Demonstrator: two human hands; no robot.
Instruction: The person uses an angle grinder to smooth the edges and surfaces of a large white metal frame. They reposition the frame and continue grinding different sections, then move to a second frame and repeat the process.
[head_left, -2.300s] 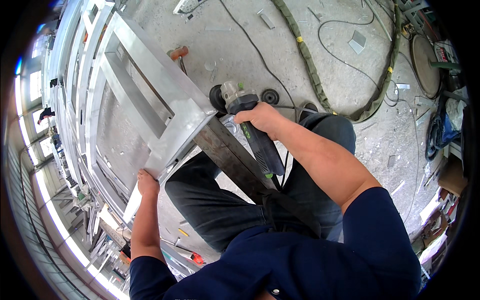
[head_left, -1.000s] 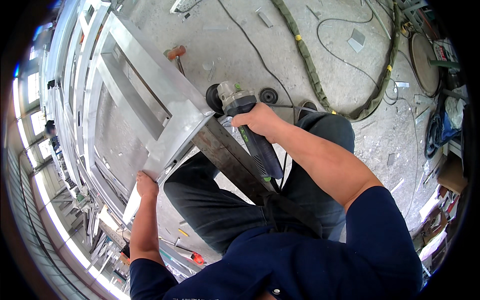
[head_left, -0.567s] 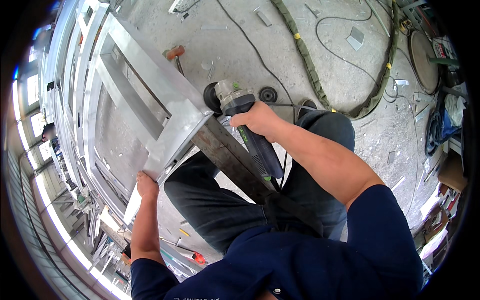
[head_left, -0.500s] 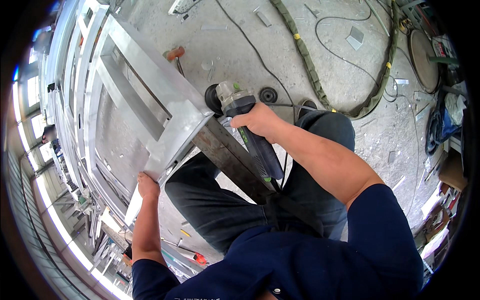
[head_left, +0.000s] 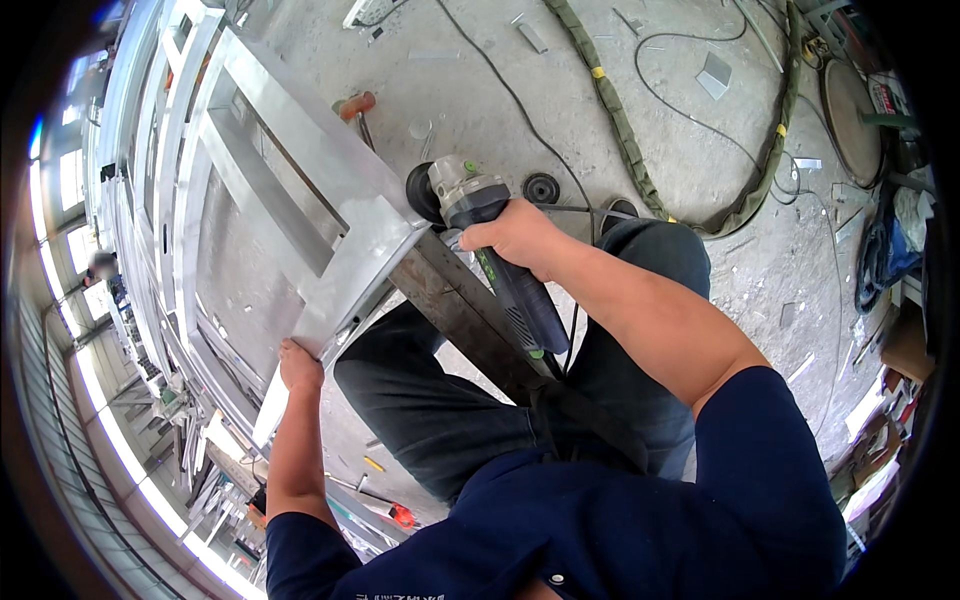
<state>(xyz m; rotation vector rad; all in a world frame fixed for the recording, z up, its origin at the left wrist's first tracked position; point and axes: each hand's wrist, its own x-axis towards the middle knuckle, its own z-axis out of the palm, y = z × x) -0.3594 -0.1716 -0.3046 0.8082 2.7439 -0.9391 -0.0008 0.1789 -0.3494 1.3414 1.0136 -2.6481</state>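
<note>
My right hand (head_left: 513,240) is wrapped round the body of an angle grinder (head_left: 475,198), which has a grey head and a dark handle. The grinder's dark disc (head_left: 423,192) is at the near right corner of a silvery metal frame (head_left: 370,235); whether it touches the metal I cannot tell. My left hand (head_left: 300,366) grips the frame's near left corner, its fingers partly hidden behind the edge. Below that near end, a brown rectangular steel beam (head_left: 455,310) runs between my legs.
A spare round disc (head_left: 541,188) lies on the floor beside the grinder. An orange-headed hammer (head_left: 357,106) is beyond the frame. A green sleeved hose (head_left: 620,130) and thin black cables (head_left: 500,75) cross the concrete, among metal offcuts (head_left: 714,76). More metal frames (head_left: 130,220) stand at left.
The grinder and my right hand have barely shifted, with the disc a touch higher on the frame's corner. My left hand keeps its hold. The whole view has moved slightly.
</note>
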